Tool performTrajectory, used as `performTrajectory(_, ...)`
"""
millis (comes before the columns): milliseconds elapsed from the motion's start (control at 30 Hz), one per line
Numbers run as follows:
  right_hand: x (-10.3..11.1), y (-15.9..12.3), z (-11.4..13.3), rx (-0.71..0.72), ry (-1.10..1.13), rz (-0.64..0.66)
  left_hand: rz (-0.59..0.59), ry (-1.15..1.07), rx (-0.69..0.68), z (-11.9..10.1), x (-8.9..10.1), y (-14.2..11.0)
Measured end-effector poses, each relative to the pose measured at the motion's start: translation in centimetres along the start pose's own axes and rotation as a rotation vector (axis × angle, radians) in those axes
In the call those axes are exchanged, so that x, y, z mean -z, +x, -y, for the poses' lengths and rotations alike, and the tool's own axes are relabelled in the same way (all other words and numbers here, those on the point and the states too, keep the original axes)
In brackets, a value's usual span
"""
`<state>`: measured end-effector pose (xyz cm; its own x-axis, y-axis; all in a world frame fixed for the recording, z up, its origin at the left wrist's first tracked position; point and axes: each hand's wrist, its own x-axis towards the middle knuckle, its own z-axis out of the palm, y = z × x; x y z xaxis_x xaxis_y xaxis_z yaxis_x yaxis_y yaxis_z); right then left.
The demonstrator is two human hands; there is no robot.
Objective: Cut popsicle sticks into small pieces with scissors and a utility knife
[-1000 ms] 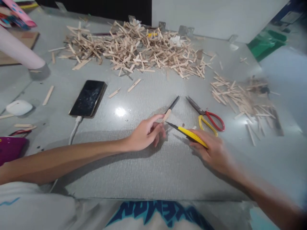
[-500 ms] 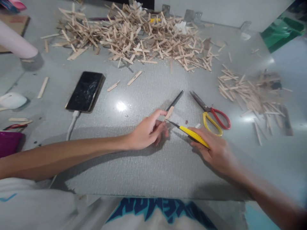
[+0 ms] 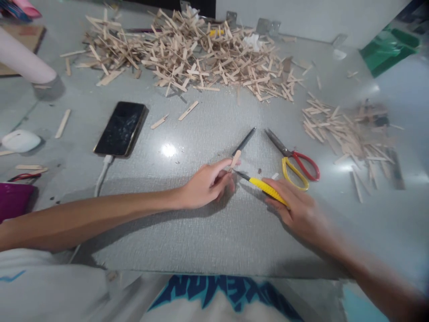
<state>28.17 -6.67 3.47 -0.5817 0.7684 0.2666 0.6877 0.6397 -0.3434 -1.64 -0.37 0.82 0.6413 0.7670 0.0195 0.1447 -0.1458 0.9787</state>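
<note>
Between the thumb and fingers of my left hand [image 3: 211,181] is a short wooden popsicle stick [image 3: 236,158], its rounded end pointing up and away. My right hand [image 3: 295,203] is wrapped around the yellow handle of a craft knife [image 3: 266,187]. The knife's dark tip meets the lower part of the stick near my left fingertips; the exact contact is too small to make out. Just beyond the stick lies a dark pen-like tool [image 3: 246,139]. Scissors [image 3: 290,161] with one red and one yellow handle rest open beyond my right hand.
A big heap of wooden sticks [image 3: 187,53] spreads along the back, with a smaller pile [image 3: 348,129] at right. A phone [image 3: 120,129] with a white cable lies left of centre. A white mouse [image 3: 21,141] and a purple pouch [image 3: 15,200] are far left.
The stick in my left hand has tipped a little more upright, and the knife has shifted slightly left with it. The whole view has moved slightly.
</note>
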Motion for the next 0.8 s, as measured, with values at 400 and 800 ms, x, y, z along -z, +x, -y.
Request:
performTrajectory(400,-0.3,-0.4,-0.4,0.035,-0.055,-0.023,0.035,0.170,-0.082,1.0,0.0,0.1)
performTrajectory(800,0.2,-0.7,1.2,0.016,-0.310,0.047,0.062,0.235,-0.073,1.0,-0.2,0.1)
